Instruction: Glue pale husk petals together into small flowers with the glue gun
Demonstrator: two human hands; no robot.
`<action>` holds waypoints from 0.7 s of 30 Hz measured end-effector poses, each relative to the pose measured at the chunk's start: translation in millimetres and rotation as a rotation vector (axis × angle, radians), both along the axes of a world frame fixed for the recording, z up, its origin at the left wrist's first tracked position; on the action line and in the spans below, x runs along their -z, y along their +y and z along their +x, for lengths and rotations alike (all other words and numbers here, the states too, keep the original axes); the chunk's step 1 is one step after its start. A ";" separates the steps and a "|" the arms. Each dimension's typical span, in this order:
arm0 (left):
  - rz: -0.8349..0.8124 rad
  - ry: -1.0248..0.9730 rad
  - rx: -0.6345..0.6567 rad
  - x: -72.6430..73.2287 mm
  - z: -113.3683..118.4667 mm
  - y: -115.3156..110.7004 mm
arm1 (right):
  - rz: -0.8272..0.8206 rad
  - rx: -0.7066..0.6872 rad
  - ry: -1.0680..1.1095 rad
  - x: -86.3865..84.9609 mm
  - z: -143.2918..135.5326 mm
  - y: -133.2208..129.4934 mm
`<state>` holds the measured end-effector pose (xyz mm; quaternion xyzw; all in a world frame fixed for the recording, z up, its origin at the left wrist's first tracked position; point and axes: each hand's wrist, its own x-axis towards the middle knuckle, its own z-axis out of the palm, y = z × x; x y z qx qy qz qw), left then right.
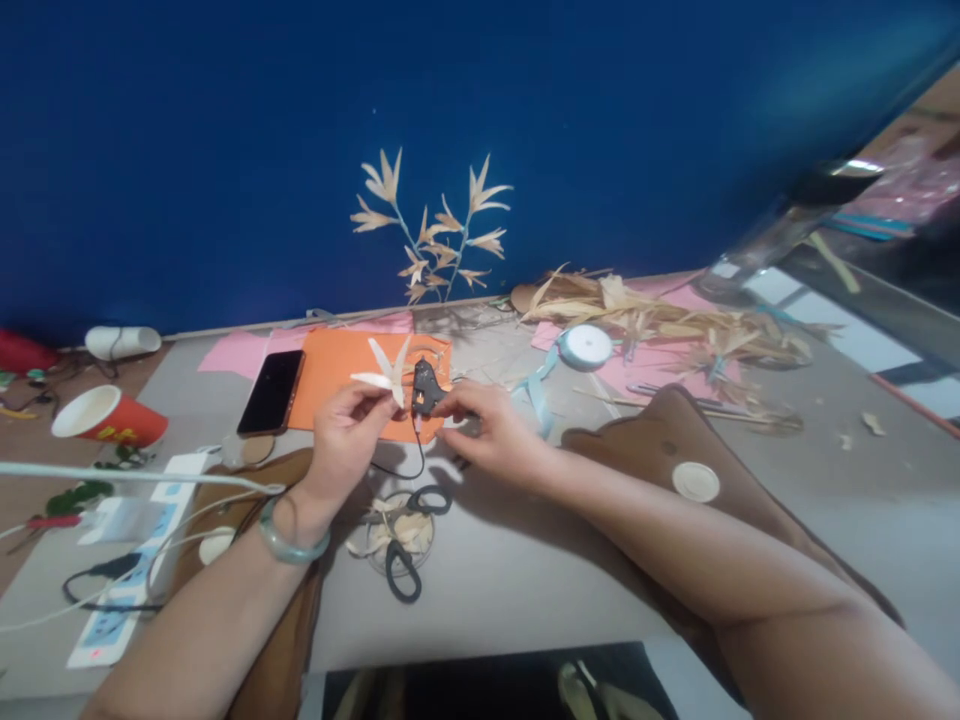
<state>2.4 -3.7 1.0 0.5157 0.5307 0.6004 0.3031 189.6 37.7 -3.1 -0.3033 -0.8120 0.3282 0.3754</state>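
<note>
In the head view my left hand (347,432) pinches a pale dried-husk flower (390,372) by its base, its narrow petals pointing up and left. Just to its right my right hand (487,425) has its fingers curled at the side of a black glue gun (427,388), partly covering it. A thin cable runs down from the gun. Orange paper (322,365) lies beneath the flower and gun. Nearer to me, black-handled scissors (405,572) rest on a small round dish holding husk pieces (414,532).
Behind stands a husk-flower branch (465,235) against a blue panel (225,150). A phone (271,392), a red cup (124,417) and a power strip (159,540) are at left. Ribbon roll (587,347), dried husks (675,325) and a brown cushion-like item (675,440) are at right.
</note>
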 end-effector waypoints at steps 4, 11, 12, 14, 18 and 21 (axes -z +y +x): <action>0.002 -0.071 -0.012 0.1 -1.8 3.6 | 0.042 -0.172 -0.170 9.0 -2.3 -3.4; 0.049 -0.143 0.045 3.7 -3.3 8.2 | 0.109 -0.449 -0.270 9.8 -5.7 -12.0; 0.053 -0.147 0.057 4.4 -3.4 8.6 | 0.124 -0.480 -0.269 9.2 -6.1 -12.8; 0.052 -0.160 0.069 5.0 -3.3 9.0 | 0.157 -0.549 -0.270 8.1 -6.8 -14.8; 0.033 -0.203 0.067 3.0 -1.3 8.8 | 0.208 -0.622 -0.294 7.2 -9.4 -20.9; 0.029 -0.215 0.077 0.7 0.2 8.4 | 0.249 -0.638 -0.334 7.9 -11.6 -25.0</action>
